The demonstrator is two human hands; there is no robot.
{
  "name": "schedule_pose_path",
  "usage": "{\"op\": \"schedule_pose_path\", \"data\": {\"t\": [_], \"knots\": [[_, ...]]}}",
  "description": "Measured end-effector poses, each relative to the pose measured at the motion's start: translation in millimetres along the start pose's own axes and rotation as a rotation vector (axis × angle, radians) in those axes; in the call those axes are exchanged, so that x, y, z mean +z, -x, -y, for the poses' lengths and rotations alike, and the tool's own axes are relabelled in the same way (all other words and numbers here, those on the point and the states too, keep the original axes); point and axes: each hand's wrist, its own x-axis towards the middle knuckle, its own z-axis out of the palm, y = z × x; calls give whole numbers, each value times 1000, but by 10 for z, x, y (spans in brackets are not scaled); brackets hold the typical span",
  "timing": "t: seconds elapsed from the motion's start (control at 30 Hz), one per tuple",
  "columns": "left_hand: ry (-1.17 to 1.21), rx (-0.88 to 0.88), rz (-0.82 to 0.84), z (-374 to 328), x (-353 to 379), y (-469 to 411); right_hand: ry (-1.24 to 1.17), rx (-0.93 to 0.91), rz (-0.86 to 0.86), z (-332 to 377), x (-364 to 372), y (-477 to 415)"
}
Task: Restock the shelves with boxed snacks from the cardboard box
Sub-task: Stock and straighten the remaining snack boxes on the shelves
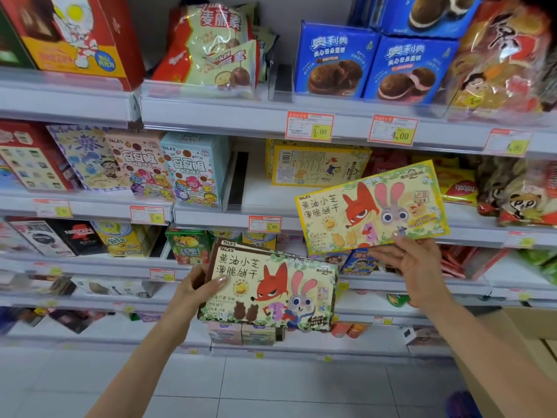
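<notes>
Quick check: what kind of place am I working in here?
Likely a shop's snack aisle: tiered shelves of packaged snacks, price tags along their edges, the right hand holding a yellow biscuit box.

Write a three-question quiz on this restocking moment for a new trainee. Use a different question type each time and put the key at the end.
1. True or false: the right hand holds a yellow-edged box by its lower edge, tilted.
2. Multiple choice: what is in the grip of the left hand? A) a stack of brown-edged boxes B) a bag of chocolates C) nothing
3. Fill in: the shelved yellow box, behind the raised one, faces out with its ____ showing.

Key: 1 true; 2 A; 3 barcode.
</notes>
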Motion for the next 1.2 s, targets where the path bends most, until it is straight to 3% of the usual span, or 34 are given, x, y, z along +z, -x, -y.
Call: {"op": "schedule_pose_path", "data": {"t": [0.1,0.27,0.47,0.63,0.8,1.03,1.2], "knots": [[-18,25,-50,-33,-2,-24,-51,-24,-21,1,-137,28],[9,12,-157,-49,143,-94,-223,184,-10,-7,-209,147],[223,-116,-83,132,454,-131,-129,337,45,-134,92,283],[354,-192,-42,220,559,-99,178,209,-8,-275,169,327],[371,-204,-30,248,555,-58,101,204,-60,-305,81,267],[260,-159,-5,160,515,-66,140,332,48,-373,128,364],[232,-128,-11,148,513,-77,38,543,209,-410,77,323]]}}
